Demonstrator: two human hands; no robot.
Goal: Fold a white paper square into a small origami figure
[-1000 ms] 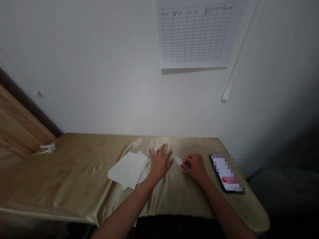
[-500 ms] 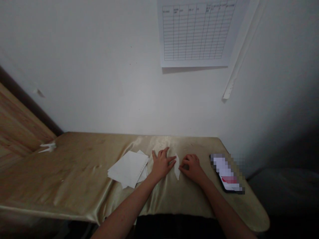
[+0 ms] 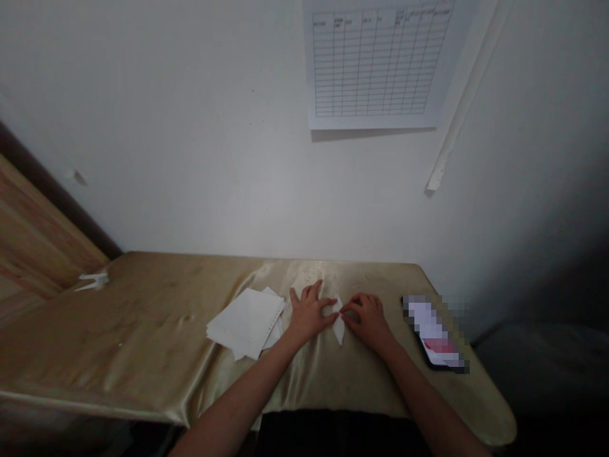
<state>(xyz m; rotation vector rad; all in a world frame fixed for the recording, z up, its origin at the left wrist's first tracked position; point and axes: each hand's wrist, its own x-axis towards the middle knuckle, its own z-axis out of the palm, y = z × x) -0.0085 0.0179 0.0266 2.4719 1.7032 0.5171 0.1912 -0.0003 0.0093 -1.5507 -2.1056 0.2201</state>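
Observation:
A small folded piece of white paper (image 3: 339, 331), narrow and pointed at both ends, lies on the cloth-covered table. My left hand (image 3: 310, 313) holds it from the left with thumb and index finger, while its other fingers spread on the cloth. From the right, my right hand (image 3: 368, 317) pinches at the middle of the paper, its fingertips close to my left thumb. The fingertips hide part of the paper's middle. Left of my left hand lies a loose stack of white paper sheets (image 3: 246, 322), some with perforated edges.
A phone (image 3: 435, 336) with a lit, blurred screen lies at the right of the table (image 3: 152, 317). White paper scraps (image 3: 94, 280) sit at the far left, by a wooden panel (image 3: 38, 235). A printed chart (image 3: 375, 70) hangs on the wall behind.
My right fingertips have moved slightly left, onto the middle of the folded paper, and my left thumb has come closer to them. The stack and the phone stay put.

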